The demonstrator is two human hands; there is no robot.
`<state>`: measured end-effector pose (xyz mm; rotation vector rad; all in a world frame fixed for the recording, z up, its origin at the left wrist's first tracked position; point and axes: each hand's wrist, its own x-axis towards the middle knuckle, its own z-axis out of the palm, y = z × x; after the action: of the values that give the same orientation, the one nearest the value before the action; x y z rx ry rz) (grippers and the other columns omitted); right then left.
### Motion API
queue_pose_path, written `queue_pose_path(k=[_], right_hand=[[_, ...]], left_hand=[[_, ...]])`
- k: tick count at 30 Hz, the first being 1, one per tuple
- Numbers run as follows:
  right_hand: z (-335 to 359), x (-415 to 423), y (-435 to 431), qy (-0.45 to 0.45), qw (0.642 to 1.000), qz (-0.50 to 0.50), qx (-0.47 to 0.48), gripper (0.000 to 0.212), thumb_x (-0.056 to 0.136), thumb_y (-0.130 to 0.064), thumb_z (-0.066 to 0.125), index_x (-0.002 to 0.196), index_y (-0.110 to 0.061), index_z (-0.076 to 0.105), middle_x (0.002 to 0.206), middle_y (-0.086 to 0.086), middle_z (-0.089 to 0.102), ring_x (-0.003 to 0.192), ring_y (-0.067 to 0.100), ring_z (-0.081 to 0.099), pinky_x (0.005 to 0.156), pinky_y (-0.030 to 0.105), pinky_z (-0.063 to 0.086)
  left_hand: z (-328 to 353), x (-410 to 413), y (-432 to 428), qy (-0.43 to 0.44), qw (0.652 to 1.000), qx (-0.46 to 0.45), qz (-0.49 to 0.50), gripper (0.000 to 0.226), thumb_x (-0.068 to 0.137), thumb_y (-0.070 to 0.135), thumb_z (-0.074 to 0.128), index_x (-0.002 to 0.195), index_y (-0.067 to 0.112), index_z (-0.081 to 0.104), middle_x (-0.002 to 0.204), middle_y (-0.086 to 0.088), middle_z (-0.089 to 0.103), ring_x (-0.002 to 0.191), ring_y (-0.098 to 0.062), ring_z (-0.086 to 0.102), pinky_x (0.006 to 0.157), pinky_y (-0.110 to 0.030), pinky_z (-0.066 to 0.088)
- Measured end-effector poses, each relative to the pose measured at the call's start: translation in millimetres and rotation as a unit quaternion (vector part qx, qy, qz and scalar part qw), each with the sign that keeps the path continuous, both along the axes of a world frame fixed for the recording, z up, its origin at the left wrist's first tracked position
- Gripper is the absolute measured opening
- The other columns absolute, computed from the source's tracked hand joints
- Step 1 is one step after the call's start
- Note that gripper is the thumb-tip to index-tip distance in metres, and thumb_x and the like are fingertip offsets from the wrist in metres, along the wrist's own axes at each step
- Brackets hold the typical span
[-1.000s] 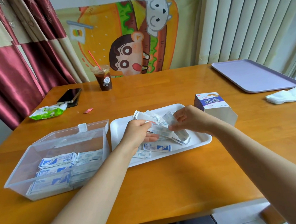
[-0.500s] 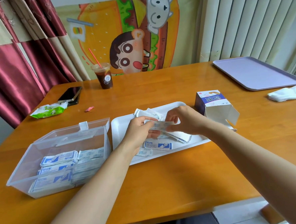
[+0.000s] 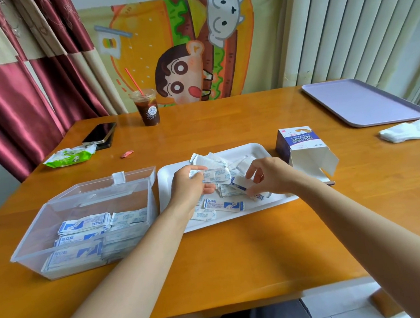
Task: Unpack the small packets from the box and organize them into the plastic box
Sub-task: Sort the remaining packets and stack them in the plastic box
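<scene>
head view, left hand (image 3: 190,185) holding packets (image 3: 217,175), right hand (image 3: 270,177) pinching a packet (image 3: 240,183)

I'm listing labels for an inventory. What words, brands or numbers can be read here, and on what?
"创口贴", in blue print, on the packet lying on the white tray.
"创口贴" on the packets in the plastic box.
"创口贴", upside down, white on blue, on the cardboard box.
Too small to read: the cardboard box's smaller lettering, the packets' fine print, the round logo on the cup.
</scene>
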<state>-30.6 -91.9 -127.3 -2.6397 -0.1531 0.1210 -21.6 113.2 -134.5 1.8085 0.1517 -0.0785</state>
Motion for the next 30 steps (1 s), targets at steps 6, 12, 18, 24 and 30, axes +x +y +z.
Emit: queue_pose_path(k=[6,12,18,24,30], right_hand=[[10,-2,-15,0.01,0.991,-0.046,0.123,0.028,0.085,-0.036,0.065,0.084,-0.008,0.071,0.072,0.009,0.069,0.061,0.014,0.057,0.064,0.027,0.047],[9,-8,-17,0.029,0.987,-0.032,0.153,0.024,0.087,-0.03,0.064,0.079,-0.008,0.072,0.07,0.012,0.07,0.056,0.014,0.052,0.065,0.028,0.044],[12,-6,-10,0.003,0.964,-0.037,0.263,0.023,0.08,-0.022,0.076,0.086,-0.002,0.069,0.08,0.011,0.074,0.065,0.016,0.06,0.068,0.028,0.048],[17,-4,1,0.054,0.989,-0.042,0.129,0.02,0.075,-0.037,0.078,0.078,-0.017,0.074,0.071,-0.004,0.069,0.063,0.007,0.058,0.057,0.018,0.044],[-8,-5,16,-0.006,0.999,-0.029,-0.043,0.017,0.077,-0.029,0.075,0.089,-0.017,0.072,0.092,0.002,0.07,0.08,0.02,0.063,0.068,0.034,0.053]], left_hand=[[-1,0,2,0.015,1.0,-0.009,0.013,0.028,0.099,0.003,0.035,0.098,0.018,0.059,0.08,-0.011,0.07,0.065,-0.019,0.071,0.071,-0.028,0.057],[0,1,1,0.02,0.999,-0.011,0.022,0.029,0.099,0.004,0.034,0.099,0.017,0.059,0.076,-0.011,0.071,0.065,-0.02,0.071,0.077,-0.032,0.057],[5,-1,0,0.025,1.0,0.008,-0.013,0.026,0.099,0.005,0.037,0.102,0.017,0.06,0.079,-0.01,0.071,0.065,-0.017,0.071,0.065,-0.022,0.056],[6,1,3,-0.002,1.0,0.0,0.026,0.031,0.098,0.006,0.034,0.106,0.017,0.061,0.086,-0.014,0.072,0.065,-0.017,0.071,0.061,-0.02,0.049],[1,2,4,0.018,0.999,-0.02,0.04,0.03,0.099,0.008,0.033,0.108,0.018,0.06,0.079,-0.012,0.072,0.062,-0.015,0.07,0.06,-0.021,0.047]])
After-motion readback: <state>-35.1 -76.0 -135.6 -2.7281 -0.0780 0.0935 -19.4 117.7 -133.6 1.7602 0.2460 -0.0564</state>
